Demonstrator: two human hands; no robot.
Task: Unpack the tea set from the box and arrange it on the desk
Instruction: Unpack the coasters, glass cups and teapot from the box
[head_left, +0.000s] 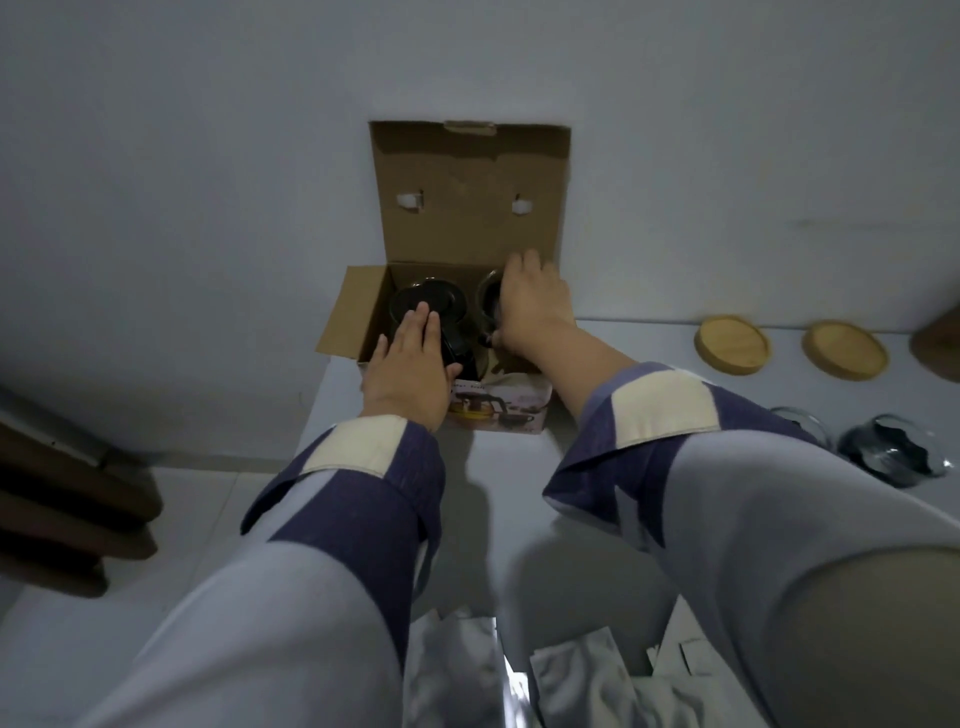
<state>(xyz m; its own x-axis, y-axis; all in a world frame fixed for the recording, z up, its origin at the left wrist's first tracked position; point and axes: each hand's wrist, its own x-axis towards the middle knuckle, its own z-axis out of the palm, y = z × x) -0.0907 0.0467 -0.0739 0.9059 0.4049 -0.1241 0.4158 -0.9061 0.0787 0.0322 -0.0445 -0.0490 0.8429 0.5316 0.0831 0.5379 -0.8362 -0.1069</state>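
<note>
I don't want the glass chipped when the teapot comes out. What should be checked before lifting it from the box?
1. Box lid open, out of the way: ok.
2. Left hand on the teapot: ok; firm hold: cannot tell.
3. Right hand clear of the teapot: ok, it reaches into the other compartment.
4. Free desk space: ok.
5. Coasters and glass cups clear of the path: ok.

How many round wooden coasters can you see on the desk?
2. One wooden coaster lies near the wall, right of the box. The other coaster lies just right of it. More could be hidden inside the box.
</note>
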